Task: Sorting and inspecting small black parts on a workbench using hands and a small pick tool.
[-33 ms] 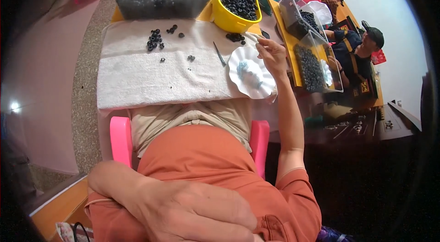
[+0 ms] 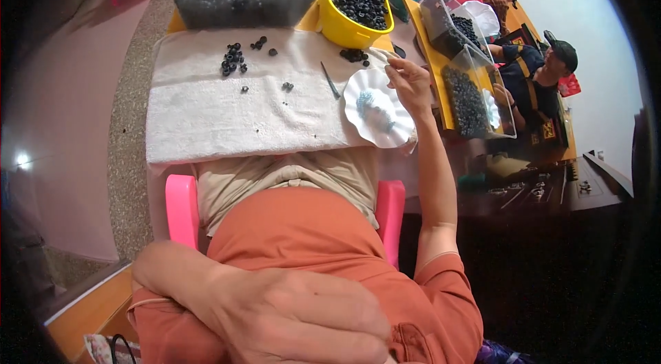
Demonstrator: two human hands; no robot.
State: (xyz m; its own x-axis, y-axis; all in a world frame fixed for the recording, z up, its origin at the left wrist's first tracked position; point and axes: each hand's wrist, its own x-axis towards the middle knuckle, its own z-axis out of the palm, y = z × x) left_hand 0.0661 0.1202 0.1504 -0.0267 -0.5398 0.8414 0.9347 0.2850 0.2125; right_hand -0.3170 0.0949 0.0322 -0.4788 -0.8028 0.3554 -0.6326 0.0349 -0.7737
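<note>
My right hand (image 2: 412, 85) is raised over the right edge of a white scalloped dish (image 2: 352, 110), its thumb and forefinger pinched together. What the pinch holds is too small to make out. Small pale-blue bits (image 2: 375, 108) lie in the dish. Close to my chest, my left hand (image 2: 310, 316) shows its back, with the fingers pressed together and curled; their tips, and anything in them, are hidden. Dark tweezers (image 2: 330, 80) rest on the white towel (image 2: 206, 123), left of the dish. Several black ring-like beads (image 2: 233, 59) are scattered over the towel.
Beyond the towel stand a clear bin (image 2: 241, 9) and a yellow tub (image 2: 344, 30), both full of black beads. Two more clear bins (image 2: 485, 99) sit on the right, near a co-worker in a dark cap (image 2: 564, 55). Pink chair arms (image 2: 182, 209) flank me.
My left hand has shifted very slightly to the right. My right hand and the things on the towel stay as they were.
</note>
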